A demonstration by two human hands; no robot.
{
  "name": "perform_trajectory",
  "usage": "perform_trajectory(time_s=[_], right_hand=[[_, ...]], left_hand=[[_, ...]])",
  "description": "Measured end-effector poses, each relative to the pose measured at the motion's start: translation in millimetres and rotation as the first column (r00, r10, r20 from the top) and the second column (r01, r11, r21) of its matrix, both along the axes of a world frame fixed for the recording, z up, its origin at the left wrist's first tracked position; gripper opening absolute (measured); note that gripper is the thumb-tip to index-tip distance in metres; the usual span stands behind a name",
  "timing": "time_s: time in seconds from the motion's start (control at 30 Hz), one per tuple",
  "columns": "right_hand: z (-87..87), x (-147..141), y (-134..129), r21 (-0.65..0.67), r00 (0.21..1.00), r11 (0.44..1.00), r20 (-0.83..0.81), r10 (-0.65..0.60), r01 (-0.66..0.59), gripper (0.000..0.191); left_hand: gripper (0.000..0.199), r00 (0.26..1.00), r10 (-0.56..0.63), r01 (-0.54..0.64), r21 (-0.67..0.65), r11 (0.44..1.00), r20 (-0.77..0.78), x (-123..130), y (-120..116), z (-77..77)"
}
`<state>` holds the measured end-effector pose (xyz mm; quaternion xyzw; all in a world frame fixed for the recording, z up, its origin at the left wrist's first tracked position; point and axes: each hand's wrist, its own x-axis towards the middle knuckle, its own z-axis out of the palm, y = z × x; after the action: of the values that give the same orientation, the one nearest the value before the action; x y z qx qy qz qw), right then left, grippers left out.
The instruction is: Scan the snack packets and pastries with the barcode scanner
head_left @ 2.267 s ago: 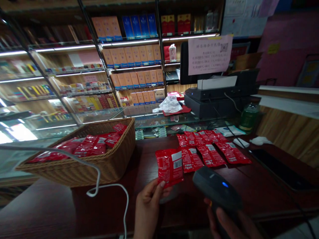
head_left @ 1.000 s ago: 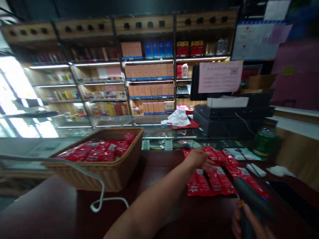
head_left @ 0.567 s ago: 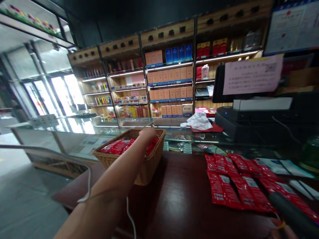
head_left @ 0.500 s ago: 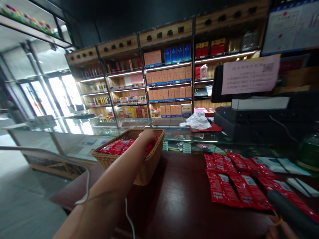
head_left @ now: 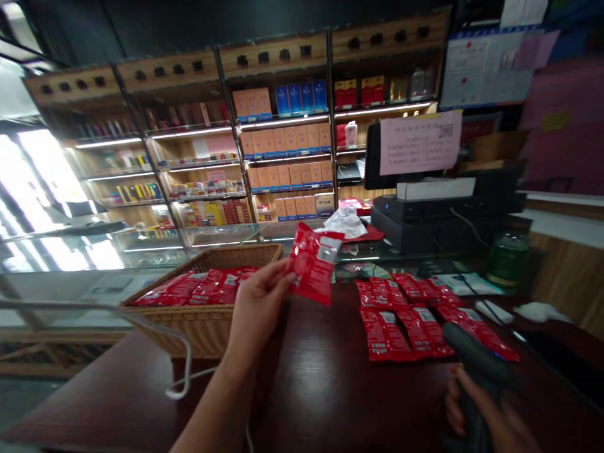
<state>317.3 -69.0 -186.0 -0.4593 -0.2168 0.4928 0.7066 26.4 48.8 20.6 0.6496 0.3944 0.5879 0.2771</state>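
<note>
Pinched by one corner, a red snack packet (head_left: 313, 263) hangs from my left hand (head_left: 259, 301) above the dark counter, its white label facing me. My right hand (head_left: 481, 402) is wrapped around the handle of a black barcode scanner (head_left: 476, 362) at the lower right. Behind and left of my left hand stands a wicker basket (head_left: 198, 324) with more red packets (head_left: 189, 288) inside. Several red packets (head_left: 425, 327) lie in two rows on the counter, just beyond the scanner.
A monitor and register box (head_left: 415, 220) stand at the back right, with a green jar (head_left: 509, 261) beside them. A black phone-like slab (head_left: 561, 362) lies far right. A white cable (head_left: 182, 377) crosses near the basket. Stocked shelves (head_left: 283, 145) line the wall.
My left hand has come out of the basket, lifting a red packet to the right. My right hand with the scanner now shows more fully. The view has turned right.
</note>
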Motion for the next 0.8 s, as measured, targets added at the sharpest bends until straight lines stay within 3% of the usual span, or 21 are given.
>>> perform_trajectory(time_s=[0.07, 0.17, 0.3, 0.37, 0.47, 0.63, 0.73, 0.8], right_hand=[[17.0, -14, -3, 0.013, 0.996, 0.999, 0.073, -0.051, 0.05, 0.046], [46.9, -39, -7, 0.039, 0.986, 0.998, 0.153, -0.064, 0.058, 0.056], [68.1, -59, -9, -0.021, 0.979, 0.984, 0.109, -0.172, 0.175, 0.05], [69.9, -63, -9, -0.013, 0.972, 0.975, 0.077, -0.221, 0.223, 0.051], [67.3, -68, -10, 0.031, 0.967, 0.967, 0.038, -0.253, 0.251, 0.057], [56.2, -71, -8, 0.056, 0.966, 0.964, 0.003, -0.259, 0.258, 0.052], [48.9, -67, -4, 0.035, 0.957, 0.957, -0.011, -0.289, 0.289, 0.056], [46.8, -63, -3, 0.032, 0.95, 0.95, -0.011, -0.311, 0.311, 0.058]], left_hand=[[0.032, 0.981, -0.156, 0.176, -0.179, 0.968, 0.117, 17, -27, -34.9], [0.027, 0.928, -0.289, 0.359, -0.363, 0.86, 0.233, 39, -57, -82.3], [0.024, 0.872, -0.391, 0.488, -0.468, 0.737, 0.294, 52, -76, -119.9], [0.033, 0.839, -0.412, 0.543, -0.528, 0.653, 0.355, 55, -78, -126.4], [0.062, 0.794, -0.422, 0.608, -0.581, 0.54, 0.438, 58, -79, -128.6], [0.059, 0.842, -0.398, 0.535, -0.662, 0.525, 0.365, 67, -82, -135.8], [0.05, 0.812, -0.346, 0.584, -0.648, 0.489, 0.47, 67, -85, -141.9], [0.048, 0.776, -0.353, 0.631, -0.645, 0.43, 0.523, 64, -85, -143.4]])
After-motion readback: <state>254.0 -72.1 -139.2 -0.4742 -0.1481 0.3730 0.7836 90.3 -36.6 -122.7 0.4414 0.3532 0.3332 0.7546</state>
